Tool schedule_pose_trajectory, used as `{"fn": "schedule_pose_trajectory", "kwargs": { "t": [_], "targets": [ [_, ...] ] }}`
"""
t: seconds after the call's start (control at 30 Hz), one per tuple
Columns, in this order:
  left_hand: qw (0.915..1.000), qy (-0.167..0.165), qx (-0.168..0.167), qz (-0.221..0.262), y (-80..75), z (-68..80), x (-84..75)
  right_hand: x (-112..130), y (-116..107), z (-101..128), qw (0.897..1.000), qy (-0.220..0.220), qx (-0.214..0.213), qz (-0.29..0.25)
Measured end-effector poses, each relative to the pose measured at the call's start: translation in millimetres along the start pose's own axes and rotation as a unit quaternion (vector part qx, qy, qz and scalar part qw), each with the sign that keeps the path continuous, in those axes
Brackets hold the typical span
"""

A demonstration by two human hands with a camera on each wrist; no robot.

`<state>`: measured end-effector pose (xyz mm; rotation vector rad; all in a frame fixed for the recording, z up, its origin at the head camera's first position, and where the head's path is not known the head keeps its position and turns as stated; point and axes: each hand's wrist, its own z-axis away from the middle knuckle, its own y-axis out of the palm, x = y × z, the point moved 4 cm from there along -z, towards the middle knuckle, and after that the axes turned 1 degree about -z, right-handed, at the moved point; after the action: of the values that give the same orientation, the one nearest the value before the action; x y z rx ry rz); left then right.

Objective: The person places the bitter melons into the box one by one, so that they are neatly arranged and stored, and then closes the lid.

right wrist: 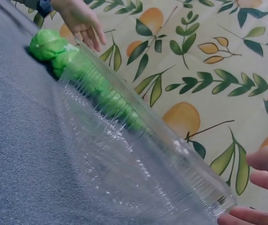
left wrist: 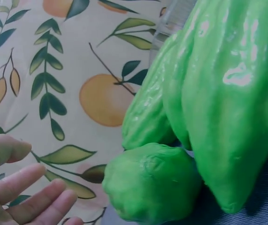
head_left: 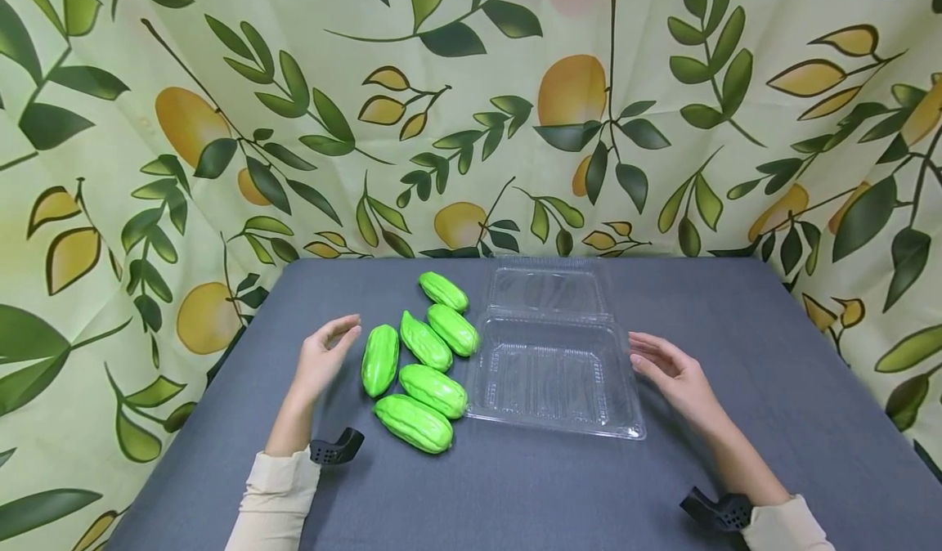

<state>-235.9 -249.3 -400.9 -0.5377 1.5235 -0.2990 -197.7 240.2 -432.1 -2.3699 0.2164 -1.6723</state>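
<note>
Gourds (head_left: 423, 355), six green ribbed ones, lie in a loose cluster on the grey surface (head_left: 515, 494), just left of a clear box (head_left: 553, 375) whose lid (head_left: 548, 288) is folded back behind it. The nearest gourd to the left hand (head_left: 324, 359) is the upright one (head_left: 379, 360), just beside the fingertips but not touched. That hand hovers with its grip spread and relaxed, fingers (left wrist: 28, 197) loosely fanned and holding nothing; in the left wrist view the gourds (left wrist: 209, 108) fill the frame close by. The right hand (head_left: 673, 371) sits at the box's right edge, grip spread too, fingers straight; whether the fingertips (right wrist: 260, 185) touch the box rim (right wrist: 204, 197) cannot be told. A leaf-and-fruit patterned cloth (head_left: 471, 109) hangs behind and at both sides of the surface.
</note>
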Motion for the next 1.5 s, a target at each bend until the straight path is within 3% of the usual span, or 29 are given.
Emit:
{"fn": "schedule_pose_trajectory", "kwargs": {
  "t": [0.23,0.53,0.7,0.93,1.2,1.5],
  "targets": [
    [0.9971,-0.06,0.024,0.039,8.7,-2.6,12.1,-14.6,0.3,4.3,0.997,0.061,0.055,-0.012],
    [0.9926,-0.085,0.082,0.029,18.8,-1.1,23.0,-23.4,3.5,6.1,0.991,0.061,0.116,-0.032],
    [0.9878,-0.093,0.124,0.018,23.6,-0.8,24.2,-27.8,4.7,5.2,0.991,0.055,0.116,-0.044],
    [0.9848,-0.098,0.142,-0.014,27.0,-2.4,24.6,-29.9,5.2,3.1,0.992,0.053,0.106,-0.047],
    [0.9833,-0.1,0.148,-0.035,29.5,-1.5,23.8,-32.4,2.7,-3.0,0.993,0.067,0.09,-0.027],
    [0.9843,-0.11,0.136,-0.027,30.0,0.7,25.2,-33.3,0.8,-3.9,0.993,0.054,0.095,-0.049]
  ]
}}
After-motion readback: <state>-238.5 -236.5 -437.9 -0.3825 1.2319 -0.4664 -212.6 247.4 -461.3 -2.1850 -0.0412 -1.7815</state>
